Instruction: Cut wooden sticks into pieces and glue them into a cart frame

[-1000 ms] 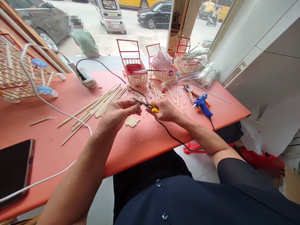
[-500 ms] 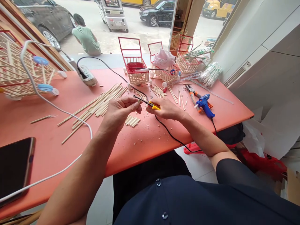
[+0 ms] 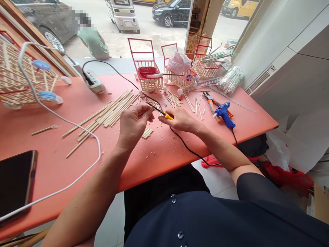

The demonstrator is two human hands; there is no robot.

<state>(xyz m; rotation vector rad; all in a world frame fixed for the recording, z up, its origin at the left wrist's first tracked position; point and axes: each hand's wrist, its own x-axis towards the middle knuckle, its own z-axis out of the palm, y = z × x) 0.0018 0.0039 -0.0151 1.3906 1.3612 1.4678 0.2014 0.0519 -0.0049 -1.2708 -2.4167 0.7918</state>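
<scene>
Cutter, yellow-handled and dark-tipped, is gripped at centre of frame by the right hand, fingers wrapped around the handles; how far apart its jaws stand cannot be told. By the left hand, thumb and forefinger pressed together, a stick piece appears to be pinched just at the tool's tips; most of it is hidden by the fingers. The tool is angled toward upper left, presumably so that the piece can be met while the fingertips are kept beside the tips. Short sticks, laid side by side, are seen just below the hands, probably grouped for being alike in length. Long sticks are fanned left of centre, likely kept within easy reach of the left hand. Pale crumbs are scattered over the red table. Glue gun and orange-handled pliers are laid right of centre, perhaps set aside within the right hand's range. Stick-built carts are stood at upper centre, seemingly to leave the near surface free. No brand can be made out on tools or phone; green print on plastic wrappers, upper right, is too small to be read.
</scene>
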